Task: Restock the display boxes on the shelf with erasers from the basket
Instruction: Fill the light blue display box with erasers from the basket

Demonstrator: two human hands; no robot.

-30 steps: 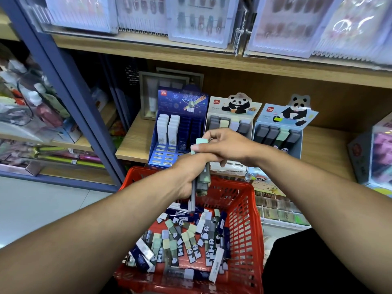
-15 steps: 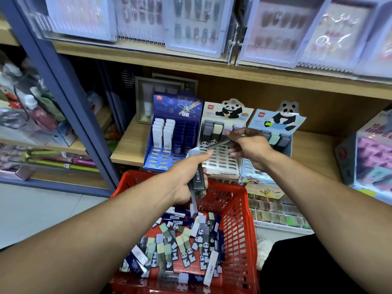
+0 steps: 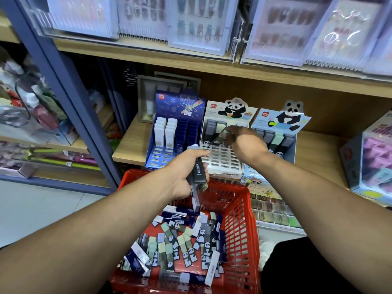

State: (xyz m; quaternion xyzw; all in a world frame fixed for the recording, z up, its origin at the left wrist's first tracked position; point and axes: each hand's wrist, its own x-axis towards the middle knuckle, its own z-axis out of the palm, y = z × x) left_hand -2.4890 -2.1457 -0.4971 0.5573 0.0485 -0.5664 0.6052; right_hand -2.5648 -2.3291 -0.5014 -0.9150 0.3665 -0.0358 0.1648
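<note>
Your left hand (image 3: 186, 172) is clenched round a bundle of erasers (image 3: 198, 177) above the red basket (image 3: 239, 209), at six o'clock from the shelf boxes. Your right hand (image 3: 244, 143) pinches one eraser (image 3: 220, 136) over the white panda box (image 3: 224, 153), between the blue box (image 3: 176, 132) and the pale blue panda box (image 3: 280, 134).

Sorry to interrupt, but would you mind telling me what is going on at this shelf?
A person is restocking eraser displays. The right hand pinches an eraser over the middle panda display box, which has many empty slots. The left hand grips a bundle of erasers above the red basket.
</note>
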